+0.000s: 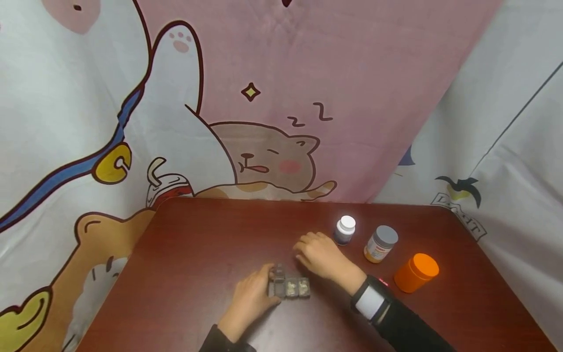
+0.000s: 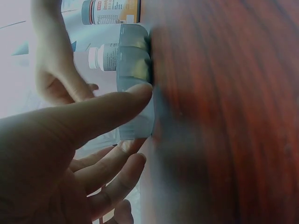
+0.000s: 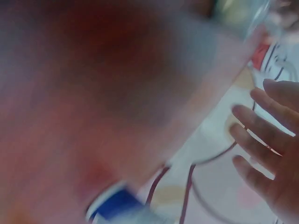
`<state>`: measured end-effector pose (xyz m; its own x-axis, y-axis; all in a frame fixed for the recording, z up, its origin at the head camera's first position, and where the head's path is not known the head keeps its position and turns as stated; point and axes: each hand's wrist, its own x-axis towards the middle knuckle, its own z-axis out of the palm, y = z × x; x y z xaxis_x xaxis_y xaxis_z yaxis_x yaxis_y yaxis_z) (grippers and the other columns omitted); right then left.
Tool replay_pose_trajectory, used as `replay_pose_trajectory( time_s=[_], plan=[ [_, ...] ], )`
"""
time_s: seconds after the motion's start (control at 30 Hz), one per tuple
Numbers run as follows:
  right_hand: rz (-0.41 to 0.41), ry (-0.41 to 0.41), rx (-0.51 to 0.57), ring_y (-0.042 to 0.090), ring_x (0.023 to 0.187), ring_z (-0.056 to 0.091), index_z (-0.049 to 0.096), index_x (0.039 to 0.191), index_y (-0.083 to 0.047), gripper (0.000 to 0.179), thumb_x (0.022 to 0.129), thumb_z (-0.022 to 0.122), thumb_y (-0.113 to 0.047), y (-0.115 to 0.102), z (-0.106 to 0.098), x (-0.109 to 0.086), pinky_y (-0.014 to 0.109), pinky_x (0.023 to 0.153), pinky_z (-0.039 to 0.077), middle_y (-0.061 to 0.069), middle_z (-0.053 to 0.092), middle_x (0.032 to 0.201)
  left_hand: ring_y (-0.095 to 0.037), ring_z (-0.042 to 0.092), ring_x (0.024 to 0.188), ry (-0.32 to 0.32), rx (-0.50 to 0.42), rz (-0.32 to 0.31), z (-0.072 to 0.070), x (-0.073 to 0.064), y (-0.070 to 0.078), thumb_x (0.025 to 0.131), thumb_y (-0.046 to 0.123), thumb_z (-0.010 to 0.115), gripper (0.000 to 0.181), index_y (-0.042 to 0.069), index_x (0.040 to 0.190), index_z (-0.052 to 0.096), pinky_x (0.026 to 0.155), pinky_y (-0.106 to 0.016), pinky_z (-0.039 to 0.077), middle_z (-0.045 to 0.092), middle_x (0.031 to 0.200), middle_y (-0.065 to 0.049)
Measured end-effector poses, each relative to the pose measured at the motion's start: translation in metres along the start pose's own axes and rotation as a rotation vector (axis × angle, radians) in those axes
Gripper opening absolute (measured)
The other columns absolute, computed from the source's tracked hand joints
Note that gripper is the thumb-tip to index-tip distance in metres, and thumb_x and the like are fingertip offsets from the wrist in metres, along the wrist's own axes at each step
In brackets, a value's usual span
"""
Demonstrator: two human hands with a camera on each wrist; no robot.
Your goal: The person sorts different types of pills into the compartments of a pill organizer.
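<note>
A small translucent grey pill organizer [image 1: 291, 287] rests on the table, with one lid raised at its left end. My left hand [image 1: 250, 296] grips that left end between thumb and fingers. In the left wrist view the thumb presses along the side of the pill organizer [image 2: 134, 60], and pale contents show through two compartments. My right hand [image 1: 320, 252] hovers up and right of it, near a small white-capped bottle [image 1: 346, 226]. Its fingers look loosely extended and spread in the right wrist view, where the hand [image 3: 273, 140] has nothing in it.
Right of the white-capped bottle stands a grey-lidded jar [image 1: 380, 243] with a label. An orange bottle [image 1: 417, 274] is farther right, beside the right forearm. The brown table [image 1: 211, 234] ends at a printed cloth backdrop [image 1: 374, 98].
</note>
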<state>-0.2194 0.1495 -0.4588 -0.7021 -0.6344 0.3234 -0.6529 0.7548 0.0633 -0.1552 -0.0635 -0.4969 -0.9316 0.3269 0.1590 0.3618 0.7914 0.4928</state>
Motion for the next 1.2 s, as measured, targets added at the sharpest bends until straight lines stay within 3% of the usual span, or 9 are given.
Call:
replay_pose_trajectory(
  time_s=[0.1, 0.23, 0.33, 0.47, 0.7, 0.83, 0.97, 1.2],
  plan=[
    [0.042, 0.065, -0.056, 0.025, 0.096, 0.059, 0.070, 0.101, -0.012, 0.028, 0.076, 0.073, -0.023, 0.024, -0.008, -0.006, 0.042, 0.078, 0.053, 0.007, 0.068, 0.101, -0.028, 0.065, 0.089, 0.002, -0.001, 0.001, 0.001, 0.000, 0.000, 0.056, 0.029, 0.085, 0.076, 0.006, 0.122, 0.054, 0.073, -0.054, 0.055, 0.072, 0.101, -0.007],
    [0.200, 0.075, -0.161, 0.034, 0.106, 0.055, 0.065, 0.110, -0.006, 0.042, 0.072, 0.075, -0.020, 0.049, -0.019, -0.014, 0.050, 0.083, 0.051, 0.018, 0.064, 0.113, -0.026, 0.064, 0.089, 0.000, -0.001, -0.005, 0.000, 0.000, 0.001, 0.057, 0.030, 0.085, 0.077, 0.006, 0.123, 0.053, 0.074, -0.053, 0.055, 0.073, 0.102, -0.003],
    [0.310, 0.040, -0.196, 0.037, 0.103, 0.056, 0.063, 0.112, -0.003, 0.044, 0.073, 0.075, -0.018, 0.059, -0.023, -0.019, 0.051, 0.082, 0.052, 0.021, 0.063, 0.114, -0.027, 0.064, 0.090, -0.004, 0.005, -0.009, -0.002, -0.002, 0.002, 0.056, 0.032, 0.085, 0.079, 0.006, 0.123, 0.053, 0.074, -0.054, 0.054, 0.073, 0.102, -0.004],
    [0.380, 0.028, -0.186, 0.037, 0.092, 0.061, 0.063, 0.111, -0.002, 0.035, 0.078, 0.068, -0.011, 0.066, -0.024, -0.024, 0.051, 0.075, 0.054, 0.020, 0.066, 0.107, -0.028, 0.064, 0.093, -0.023, 0.006, -0.005, -0.007, -0.003, 0.003, 0.056, 0.033, 0.085, 0.081, 0.004, 0.125, 0.052, 0.077, -0.056, 0.054, 0.072, 0.105, -0.005],
    [0.433, 0.018, -0.098, 0.038, 0.090, 0.060, 0.064, 0.111, -0.001, 0.039, 0.073, 0.066, 0.001, 0.071, -0.024, -0.030, 0.051, 0.068, 0.056, 0.019, 0.065, 0.106, -0.031, 0.063, 0.098, -0.045, 0.044, -0.040, -0.024, -0.008, 0.000, 0.060, 0.034, 0.083, 0.080, 0.002, 0.127, 0.053, 0.080, -0.057, 0.054, 0.071, 0.110, -0.009],
    [0.455, 0.028, 0.004, 0.036, 0.093, 0.059, 0.066, 0.110, -0.003, 0.040, 0.070, 0.067, 0.000, 0.075, -0.029, -0.035, 0.051, 0.067, 0.057, 0.017, 0.065, 0.106, -0.023, 0.065, 0.079, -0.033, 0.070, -0.049, -0.040, -0.012, 0.001, 0.067, 0.032, 0.080, 0.054, 0.006, 0.111, 0.064, 0.068, -0.048, 0.058, 0.074, 0.088, -0.005],
    [0.474, 0.066, 0.087, 0.034, 0.096, 0.059, 0.068, 0.109, -0.004, 0.036, 0.073, 0.069, -0.008, 0.072, -0.034, -0.046, 0.053, 0.071, 0.056, 0.015, 0.067, 0.107, -0.007, 0.058, 0.059, -0.054, 0.045, -0.025, -0.053, -0.016, 0.005, 0.075, 0.028, 0.074, 0.024, 0.011, 0.092, 0.070, 0.055, -0.034, 0.056, 0.069, 0.068, 0.005],
    [0.504, 0.158, 0.109, 0.029, 0.089, 0.062, 0.069, 0.106, -0.009, 0.037, 0.071, 0.074, -0.019, 0.038, -0.041, -0.071, 0.050, 0.069, 0.057, 0.011, 0.070, 0.102, -0.002, 0.058, 0.066, -0.114, -0.055, 0.059, -0.055, -0.022, 0.027, 0.082, 0.031, 0.067, 0.022, 0.016, 0.097, 0.072, 0.059, -0.029, 0.055, 0.073, 0.083, 0.006]
  ],
)
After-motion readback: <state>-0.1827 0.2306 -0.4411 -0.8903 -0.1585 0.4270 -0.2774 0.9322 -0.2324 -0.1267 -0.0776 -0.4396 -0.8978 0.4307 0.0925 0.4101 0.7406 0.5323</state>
